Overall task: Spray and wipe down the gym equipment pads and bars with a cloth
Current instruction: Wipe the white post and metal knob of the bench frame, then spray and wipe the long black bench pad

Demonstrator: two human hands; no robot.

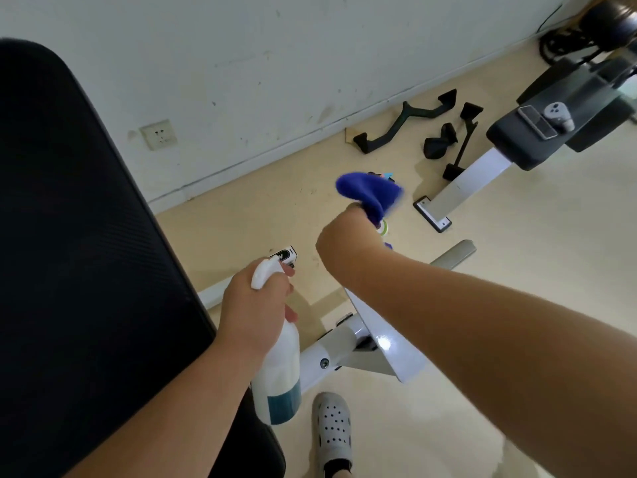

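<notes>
A large black bench pad (79, 257) fills the left side. My left hand (255, 305) grips a white spray bottle (281, 370) by its trigger head, just right of the pad's edge; teal liquid shows at the bottle's bottom. My right hand (344, 246) holds a bunched blue cloth (367, 191) raised above the floor. Under my right forearm runs the bench's white metal frame (375, 343).
A second bench with a dark pad (527, 139) and white leg stands at the right, with a controller and a phone lying on it. Black cable handles (406, 122) lie on the floor by the wall. My grey clog (332, 426) is at the bottom.
</notes>
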